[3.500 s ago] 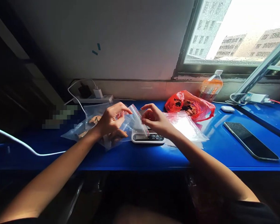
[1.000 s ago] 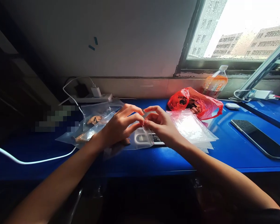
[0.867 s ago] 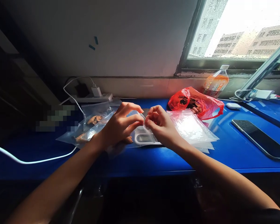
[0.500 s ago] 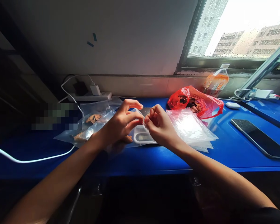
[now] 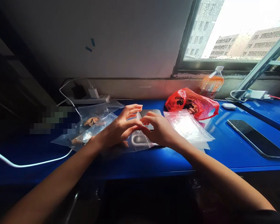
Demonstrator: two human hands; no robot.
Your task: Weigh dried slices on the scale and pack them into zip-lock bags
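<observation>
Between my two hands is a clear plastic zip bag (image 5: 143,147), its rim pinched by the fingers of both. My left hand (image 5: 123,124) grips the bag's edge with thumb and a finger, its upper fingers lifted. My right hand (image 5: 160,127) pinches the same edge close beside the left fingertips. A brown dried piece (image 5: 125,144) shows low in or behind the bag, partly hidden. Below and behind the hands lies a small digital scale (image 5: 156,112), its display seen through the plastic. To the left, several clear bags (image 5: 102,119) hold brown pieces (image 5: 91,121).
A stack of flat clear bags (image 5: 186,126) lies to the right. Behind it are a red plastic bag (image 5: 206,109) of brown pieces and an orange drink bottle (image 5: 212,84). A phone (image 5: 256,138), a white earbud case (image 5: 228,106) and a power strip (image 5: 88,100) rest on the blue table.
My right hand has opened from a tight curl and moved against the left fingertips. The bag's lower edge now spreads further over the scale's front. The view has shifted slightly.
</observation>
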